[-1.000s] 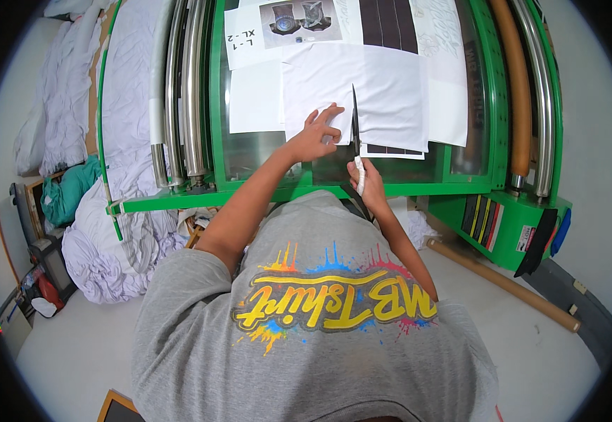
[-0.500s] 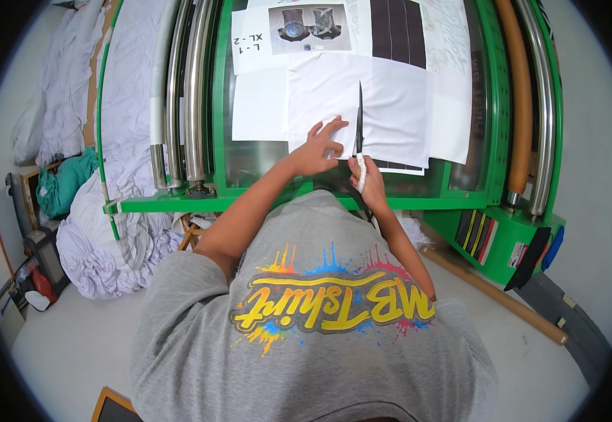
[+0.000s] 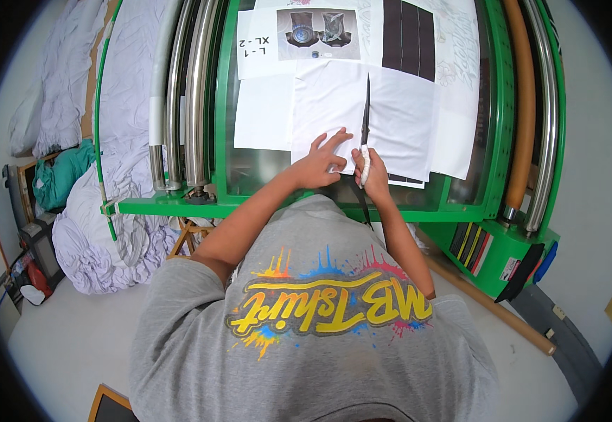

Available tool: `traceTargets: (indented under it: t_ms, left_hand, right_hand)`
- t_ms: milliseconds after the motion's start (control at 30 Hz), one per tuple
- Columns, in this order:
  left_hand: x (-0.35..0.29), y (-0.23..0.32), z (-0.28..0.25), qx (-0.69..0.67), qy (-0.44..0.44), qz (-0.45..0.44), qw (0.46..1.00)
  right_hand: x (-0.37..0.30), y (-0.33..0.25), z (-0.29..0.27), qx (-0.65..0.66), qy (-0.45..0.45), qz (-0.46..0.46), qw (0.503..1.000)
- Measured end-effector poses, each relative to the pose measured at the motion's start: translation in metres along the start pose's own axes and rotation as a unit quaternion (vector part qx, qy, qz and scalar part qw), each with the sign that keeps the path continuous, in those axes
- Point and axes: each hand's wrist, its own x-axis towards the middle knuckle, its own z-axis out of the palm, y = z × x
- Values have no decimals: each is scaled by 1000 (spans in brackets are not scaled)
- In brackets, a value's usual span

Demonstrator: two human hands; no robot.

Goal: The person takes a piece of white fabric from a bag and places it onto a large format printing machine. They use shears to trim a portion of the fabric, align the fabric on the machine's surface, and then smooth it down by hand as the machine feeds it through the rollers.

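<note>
White cloth point(image 3: 326, 105) lies on the sheet-covered bed of a green-framed machine, with soft creases in it. My right hand point(image 3: 375, 179) grips scissors point(image 3: 366, 116) by a handle wrapped in white. Their dark blades point away from me along the cloth, close together; whether they cut into it I cannot make out. Just left of the handle, my left hand point(image 3: 319, 166) rests at the cloth's near edge, fingers apart and holding nothing visible. A dark strip point(image 3: 361, 200) hangs below my right hand in front of the frame.
Beyond the cloth lie a printed picture sheet point(image 3: 319, 34) and a black panel with thin lines point(image 3: 409, 39). Metal rollers point(image 3: 198, 105) flank the bed on the left, a brown roller point(image 3: 519, 105) on the right. White fabric point(image 3: 102, 246) heaps on the left floor; a cardboard tube point(image 3: 503, 313) lies right.
The scissors and my right hand have advanced a little farther over the cloth. My left hand has shifted slightly toward me. The whole view has drifted a bit.
</note>
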Motion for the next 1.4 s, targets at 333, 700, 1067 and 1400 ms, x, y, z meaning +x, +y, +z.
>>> traceTargets:
  t_ms: [333, 700, 1067, 1400]
  left_hand:
    - [-1, -6, 4, 15, -10, -10, 1000]
    - [-1, -3, 3, 8, 1, -3, 1000]
    - [0, -3, 2, 14, 8, 4, 1000]
    - [-35, -45, -46, -381, 607, -125, 686]
  right_hand:
    - [17, -36, -10, -3, -25, -8, 1000]
    - [39, -42, -8, -11, -16, -14, 1000]
    - [53, -46, -11, -33, -1, -21, 999]
    - [-14, -9, -26, -227, 13, -94, 969]
